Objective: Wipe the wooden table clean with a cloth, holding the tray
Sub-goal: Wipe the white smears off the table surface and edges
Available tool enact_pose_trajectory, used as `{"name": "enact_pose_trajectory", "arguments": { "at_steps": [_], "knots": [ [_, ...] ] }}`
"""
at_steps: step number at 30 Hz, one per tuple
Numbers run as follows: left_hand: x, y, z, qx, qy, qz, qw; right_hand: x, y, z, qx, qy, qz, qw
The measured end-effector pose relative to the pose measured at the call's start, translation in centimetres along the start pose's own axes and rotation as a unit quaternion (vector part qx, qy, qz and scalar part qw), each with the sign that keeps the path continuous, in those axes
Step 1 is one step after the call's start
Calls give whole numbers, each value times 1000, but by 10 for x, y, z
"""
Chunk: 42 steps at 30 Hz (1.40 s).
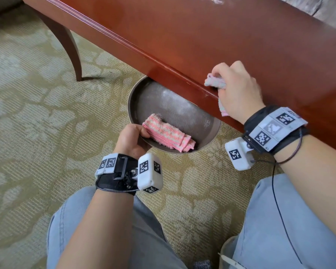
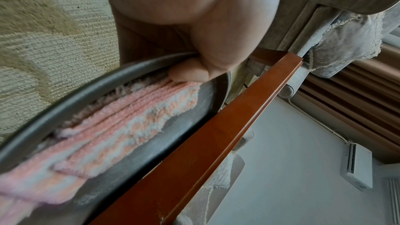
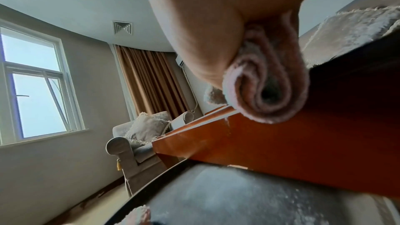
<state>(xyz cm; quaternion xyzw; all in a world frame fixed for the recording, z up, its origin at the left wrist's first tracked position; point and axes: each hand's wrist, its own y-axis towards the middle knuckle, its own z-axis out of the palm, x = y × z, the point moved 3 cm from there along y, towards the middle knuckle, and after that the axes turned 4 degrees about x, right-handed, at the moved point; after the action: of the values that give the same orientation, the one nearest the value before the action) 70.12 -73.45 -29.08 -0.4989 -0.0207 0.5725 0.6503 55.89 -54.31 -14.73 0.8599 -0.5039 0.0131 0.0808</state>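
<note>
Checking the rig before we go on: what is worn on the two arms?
No sleeves. Left wrist: black strap, white blocks printed with black square markers. Right wrist: black band, grey marker panel, white marker block, thin dark cable trailing down.

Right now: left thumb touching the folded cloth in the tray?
Touching. The left wrist view shows the left hand thumb tip pressed on the folded cloth at the tray rim.

Soft, even daylight fills the head view, with a pale sheen on the glossy table point(image 1: 211, 35) towards 12 o'clock. In the right wrist view a bright window point(image 3: 32, 81) at 9 o'clock is the light source; the palm and rolled cloth point(image 3: 266, 83) are dim, close and blurred. Both wrist views bend strongly at their edges, and the near towel point(image 2: 65, 160) at 8 o'clock is soft.
</note>
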Motion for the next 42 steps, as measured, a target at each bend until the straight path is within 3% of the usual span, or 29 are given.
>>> {"name": "enact_pose_trajectory", "arguments": {
  "at_steps": [3, 8, 10, 23, 39, 42],
  "knots": [
    [0, -1, 2, -2, 0, 4, 1000, 3, 0, 5, 52, 17, -20, 998],
    [-1, -1, 5, -1, 10, -3, 1000, 0, 5, 2, 203, 13, -35, 978],
    [-1, -1, 5, 0, 12, -3, 1000, -1, 8, 0, 221, -12, -47, 974],
    [-1, 13, 8, 26, 21, -11, 999, -2, 19, 7, 140, 37, -34, 989],
    [-2, 11, -3, 22, 24, -8, 999, 43, 57, 22, 75, 61, -59, 994],
    [-2, 6, -2, 15, 18, -1, 1000, 68, 64, 26, 71, 85, -96, 989]
  ]
}}
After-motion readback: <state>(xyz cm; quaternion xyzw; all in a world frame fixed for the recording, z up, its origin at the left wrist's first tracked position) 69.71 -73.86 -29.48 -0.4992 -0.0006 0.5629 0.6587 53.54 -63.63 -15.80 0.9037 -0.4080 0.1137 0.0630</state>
